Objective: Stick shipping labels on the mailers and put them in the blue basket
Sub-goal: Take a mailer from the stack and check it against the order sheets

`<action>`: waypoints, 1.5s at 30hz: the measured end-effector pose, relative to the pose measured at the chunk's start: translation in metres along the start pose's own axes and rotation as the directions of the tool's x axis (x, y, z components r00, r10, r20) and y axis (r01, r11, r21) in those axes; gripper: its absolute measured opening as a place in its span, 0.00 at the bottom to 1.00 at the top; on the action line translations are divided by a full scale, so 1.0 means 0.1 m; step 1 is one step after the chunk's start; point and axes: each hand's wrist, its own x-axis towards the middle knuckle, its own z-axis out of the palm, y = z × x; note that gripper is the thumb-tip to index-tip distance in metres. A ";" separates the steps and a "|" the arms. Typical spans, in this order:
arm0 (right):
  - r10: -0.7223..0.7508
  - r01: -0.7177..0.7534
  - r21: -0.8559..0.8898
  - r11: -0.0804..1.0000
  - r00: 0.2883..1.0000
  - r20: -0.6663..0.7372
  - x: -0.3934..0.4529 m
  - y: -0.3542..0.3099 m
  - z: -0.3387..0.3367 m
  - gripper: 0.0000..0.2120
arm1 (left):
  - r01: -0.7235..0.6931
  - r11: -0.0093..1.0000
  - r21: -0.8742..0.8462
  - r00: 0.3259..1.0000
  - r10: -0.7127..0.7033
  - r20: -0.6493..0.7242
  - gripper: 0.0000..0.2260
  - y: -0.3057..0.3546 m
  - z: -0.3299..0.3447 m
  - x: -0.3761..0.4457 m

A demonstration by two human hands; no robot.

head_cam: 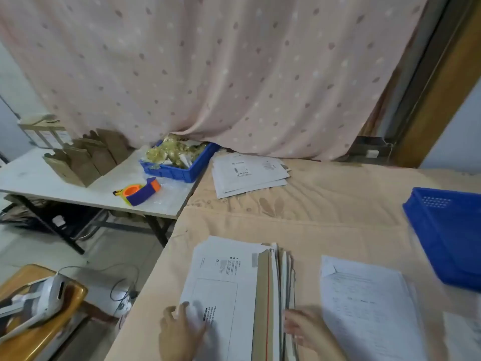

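Head view took in a pink dotted curtain (234,74) hanging behind everything, its hem falling onto a beige cloth-covered table (325,222) that filled the right and centre. Left of that stood a white folding table (39,178), edge to edge with the beige one. At the far right edge of the beige table sat the blue basket (447,235), partly cut off by the frame. Near the front lay a stack of mailers (242,295), white on top, with brown and white edges showing along its right side. Beside the stack, on the right, lay a sheet of shipping labels (367,306), blurred. Further back on the cloth rested a second pile of white mailers (247,173).

On the white table were folded brown cartons (86,157), a smaller blue bin (179,165) full of yellowish packing material, and an orange and purple tape dispenser (140,192). A wooden chair (41,308) at lower left carried a white device.

Left hand (179,329) rested on the top mailer's left edge, fingers spread and fairly straight. Right hand (307,329) touched the right side of the stack with its fingers extended, gripping nothing clearly; blur hid finer detail.
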 end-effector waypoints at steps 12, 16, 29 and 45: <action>-0.160 0.127 -0.418 0.900 0.986 -0.044 0.20 -0.13 0.28 0.05 | 0.095 0.995 -0.031 0.993 -0.093 0.067 0.22 0.27 0.02 -0.13; -0.188 0.173 -0.398 0.901 0.982 0.001 0.27 -0.13 0.29 0.01 | -0.188 0.982 -0.009 0.970 0.187 0.154 0.38 0.29 0.16 -0.06; -0.043 0.024 0.091 0.996 0.975 0.217 0.33 -0.01 0.33 0.17 | -0.234 0.972 -0.003 0.892 0.216 0.396 0.46 0.78 0.16 -0.16; 0.032 -0.105 0.190 0.976 0.934 0.356 0.39 -0.18 0.33 0.15 | -0.249 0.960 -0.131 0.931 0.275 0.241 0.34 0.97 0.15 -0.18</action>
